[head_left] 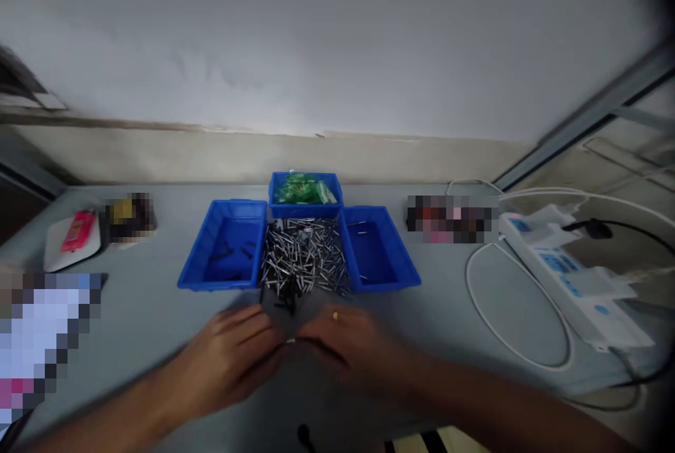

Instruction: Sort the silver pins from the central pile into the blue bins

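My left hand (240, 351) and my right hand (345, 340) meet near the front of the grey table (152, 312), fingers pinched. Between their fingertips shows a small shiny metal piece (290, 341), held from both sides; its exact shape is blurred. Just beyond my hands lies a pile of metal rods (306, 256), with some black pieces (287, 292) at its near edge. A blue tray (196, 273) on the left holds a few dark pieces. The right blue tray (403, 273) has a few thin rods. Green packets (303, 190) fill the back blue tray (306, 212).
A white power strip (569, 284) with plugs and looped white cable (469, 298) lies on the right. At the left are a pink item (79, 231) on a white dish (53, 249) and a blurred-out screen (42, 340). A wall stands behind.
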### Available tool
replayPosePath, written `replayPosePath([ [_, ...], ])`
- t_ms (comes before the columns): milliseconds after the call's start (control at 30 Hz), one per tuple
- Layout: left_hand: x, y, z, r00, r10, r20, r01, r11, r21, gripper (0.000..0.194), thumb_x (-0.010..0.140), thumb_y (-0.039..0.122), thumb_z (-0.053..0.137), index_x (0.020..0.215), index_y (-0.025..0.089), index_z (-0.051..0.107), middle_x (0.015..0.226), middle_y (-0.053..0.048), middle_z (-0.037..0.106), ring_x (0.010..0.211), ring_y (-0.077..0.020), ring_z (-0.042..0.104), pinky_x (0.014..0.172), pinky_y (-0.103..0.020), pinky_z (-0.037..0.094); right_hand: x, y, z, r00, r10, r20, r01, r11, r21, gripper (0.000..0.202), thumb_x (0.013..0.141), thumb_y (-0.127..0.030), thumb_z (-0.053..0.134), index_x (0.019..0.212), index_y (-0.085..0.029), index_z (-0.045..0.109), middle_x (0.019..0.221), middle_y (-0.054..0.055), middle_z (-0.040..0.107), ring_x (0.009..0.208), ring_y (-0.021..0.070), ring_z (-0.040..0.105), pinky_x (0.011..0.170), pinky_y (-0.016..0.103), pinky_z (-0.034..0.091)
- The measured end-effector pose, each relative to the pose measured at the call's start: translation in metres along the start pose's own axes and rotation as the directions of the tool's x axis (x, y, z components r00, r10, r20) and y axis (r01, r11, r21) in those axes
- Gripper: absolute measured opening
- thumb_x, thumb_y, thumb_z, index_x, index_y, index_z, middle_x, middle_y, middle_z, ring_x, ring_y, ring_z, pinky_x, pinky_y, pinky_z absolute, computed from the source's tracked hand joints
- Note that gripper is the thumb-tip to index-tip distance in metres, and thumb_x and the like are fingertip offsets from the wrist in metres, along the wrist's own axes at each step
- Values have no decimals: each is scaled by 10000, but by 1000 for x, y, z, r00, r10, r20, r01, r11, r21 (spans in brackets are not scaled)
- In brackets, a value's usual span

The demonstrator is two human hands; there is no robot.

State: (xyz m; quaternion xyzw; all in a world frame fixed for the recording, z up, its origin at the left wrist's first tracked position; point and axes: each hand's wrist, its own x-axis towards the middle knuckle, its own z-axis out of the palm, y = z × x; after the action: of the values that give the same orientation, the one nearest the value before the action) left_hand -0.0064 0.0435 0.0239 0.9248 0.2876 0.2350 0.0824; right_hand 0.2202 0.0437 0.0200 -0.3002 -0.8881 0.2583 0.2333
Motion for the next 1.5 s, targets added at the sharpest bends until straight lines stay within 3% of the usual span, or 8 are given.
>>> replayPosePath([
  [233, 0, -4, 1, 999, -43, 7, 44, 998, -46, 169, 872, 208, 476, 936, 226, 631, 669, -28, 617, 622, -147, 575, 564, -269, 487, 1, 6, 7, 976, 186, 117, -198, 976, 96, 167, 892, -240, 469, 974, -196, 607, 802, 27, 664, 740, 135, 605, 677, 235, 448],
  [367, -2, -7, -1, 996, 5, -92, -4, 1000, 16, 185, 865, 184, 474, 968, 206, 626, 745, -37, 662, 683, -145, 606, 663, -274, 510, 7, 8, 7, 971, 151, 184, -188, 961, 202, 176, 897, -245, 467, 989, -190, 607, 833, 27, 665, 757, 128, 606, 689, 230, 452],
  [533, 1, -12, -5, 980, 135, -144, -125, 989, 76, 149, 837, 181, 539, 962, 180, 620, 767, -26, 678, 702, -134, 609, 652, -240, 486, 10, 7, 5, 983, 144, 113, -167, 959, 230, 173, 887, -226, 469, 984, -178, 604, 855, 40, 668, 779, 144, 610, 728, 259, 463],
  [800, 4, -9, -7, 991, -58, -124, 40, 989, -140, 140, 854, 147, 518, 947, 176, 619, 790, -34, 651, 728, -120, 593, 658, -212, 474, 10, 8, 6, 984, 179, -2, -176, 969, 171, 167, 894, -189, 449, 996, -190, 581, 920, 43, 666, 832, 146, 609, 770, 268, 453],
  [1067, 3, -8, -1, 988, -40, -147, 29, 997, -70, 189, 878, 273, 508, 969, 166, 636, 841, -44, 640, 794, -139, 587, 715, -242, 466, 11, 7, 7, 994, 94, -57, -91, 994, 56, 128, 894, -200, 453, 922, -177, 576, 796, 5, 634, 696, 117, 565, 673, 234, 415],
  [1200, 2, -12, 2, 997, 16, -78, -24, 994, -104, 208, 885, 298, 502, 977, 176, 643, 857, -42, 634, 810, -139, 583, 728, -241, 459, 11, 4, 8, 993, 100, -70, -96, 993, 64, 152, 914, -251, 437, 923, -179, 570, 737, -14, 604, 650, 108, 539, 634, 222, 397],
  [1333, 1, -8, 0, 992, 39, -123, -58, 987, -152, 214, 895, 299, 488, 958, 170, 646, 871, -48, 626, 818, -138, 576, 734, -243, 453, 16, 3, 15, 993, 87, -76, -82, 994, 66, 147, 903, -247, 453, 887, -177, 582, 716, -17, 596, 634, 109, 522, 614, 219, 382],
  [1500, 3, -7, 0, 991, -17, -130, -9, 981, -192, 201, 879, 290, 494, 928, 163, 641, 847, -40, 621, 767, -131, 566, 687, -231, 445, 19, 2, 21, 991, 84, -100, -76, 994, 78, 125, 874, -235, 488, 862, -172, 594, 747, -7, 608, 669, 117, 533, 631, 226, 386],
])
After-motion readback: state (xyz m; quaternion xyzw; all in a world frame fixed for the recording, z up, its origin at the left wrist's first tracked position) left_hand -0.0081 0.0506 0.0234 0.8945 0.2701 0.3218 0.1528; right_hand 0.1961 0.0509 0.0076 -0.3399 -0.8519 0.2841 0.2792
